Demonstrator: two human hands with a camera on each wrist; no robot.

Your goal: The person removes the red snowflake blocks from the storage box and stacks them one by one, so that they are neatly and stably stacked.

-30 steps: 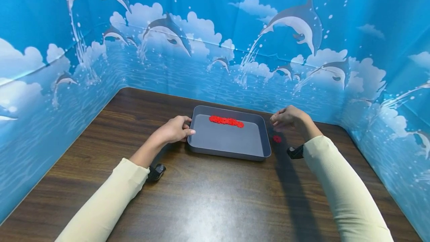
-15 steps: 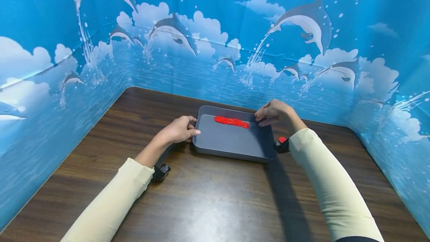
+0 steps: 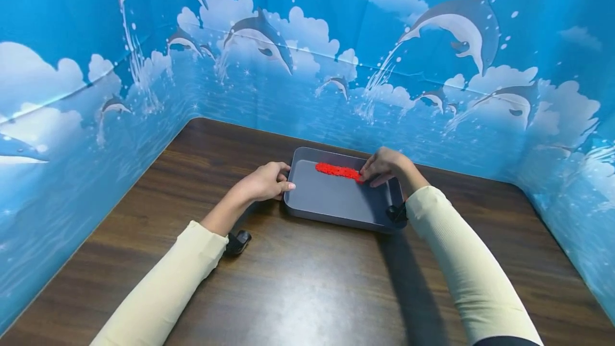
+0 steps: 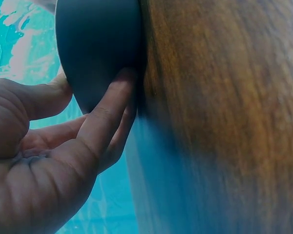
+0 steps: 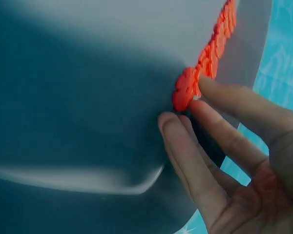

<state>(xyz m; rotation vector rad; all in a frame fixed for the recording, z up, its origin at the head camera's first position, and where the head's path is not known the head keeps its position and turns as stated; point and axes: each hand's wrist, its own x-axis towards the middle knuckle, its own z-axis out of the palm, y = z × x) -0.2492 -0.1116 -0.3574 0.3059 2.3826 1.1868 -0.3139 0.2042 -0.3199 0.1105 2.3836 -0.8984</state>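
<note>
A shallow grey rectangular baking tray (image 3: 331, 204) lies on the table. My left hand (image 3: 266, 180) holds its left wall; in the left wrist view the thumb is over the rim and the fingers (image 4: 105, 112) press the outer side. Along the tray's far side runs a row of overlapping red flower-shaped pieces (image 3: 336, 170). At the row's right end, my right hand (image 3: 384, 167) pinches a red flower-shaped piece (image 5: 184, 90) between thumb and index finger. Its other fingers extend over the tray floor, close to the corner.
The dark wood-grain table (image 3: 288, 271) extends around the tray. A blue dolphin-print curtain (image 3: 307, 52) rises behind the table and on both sides. Each wrist carries a small black camera, such as the left wrist camera (image 3: 237, 242).
My right hand has moved left from the table beside the tray to the end of the red row. The loose red piece on the table is now hidden behind the right arm.
</note>
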